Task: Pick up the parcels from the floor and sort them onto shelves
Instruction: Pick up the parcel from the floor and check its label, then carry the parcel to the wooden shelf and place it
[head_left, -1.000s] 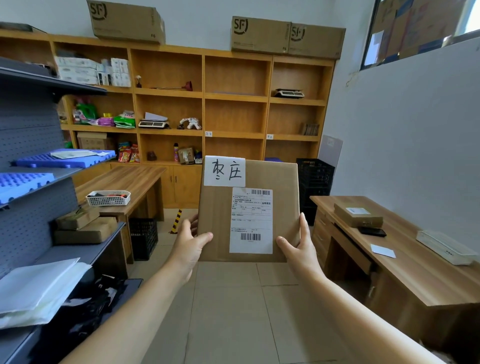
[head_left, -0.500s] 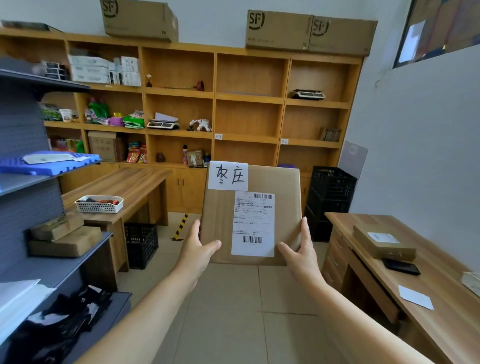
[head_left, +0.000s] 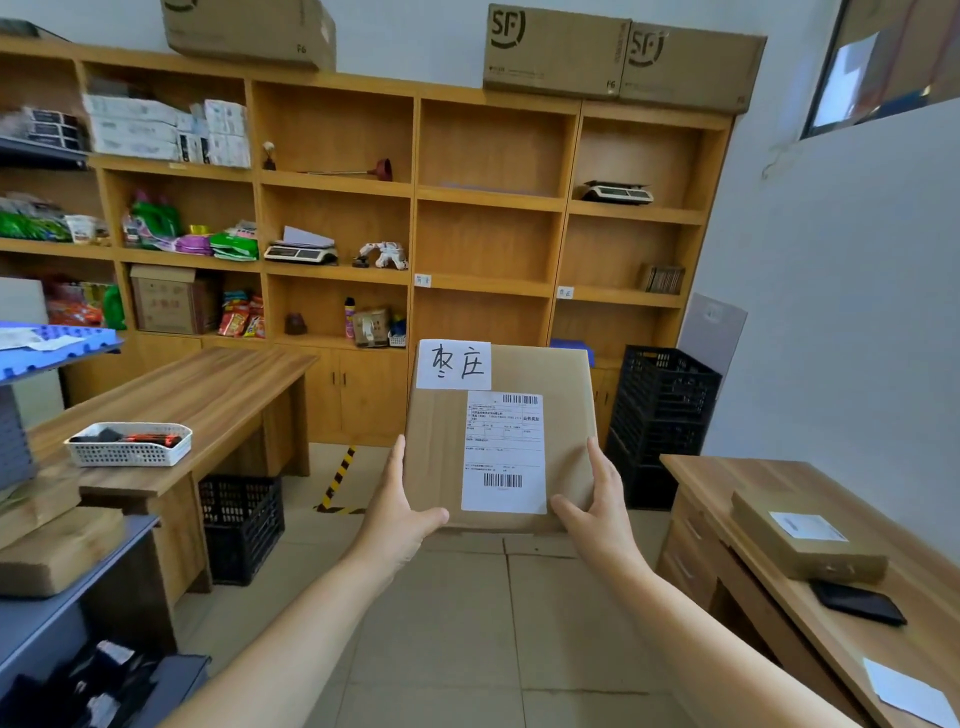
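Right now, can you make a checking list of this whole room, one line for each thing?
Surface: tiled floor, no parcels seen on it.
Job's things: cardboard parcel held upright in the air; white handwritten note and shipping label face the camera.
Clutter: white basket on the left desk; flat box and black phone on the right desk.
Grippers: left hand and right hand grip the parcel's lower sides.
Cables: nothing seen.
Surroundings: wooden shelves, several compartments bare; black crates.
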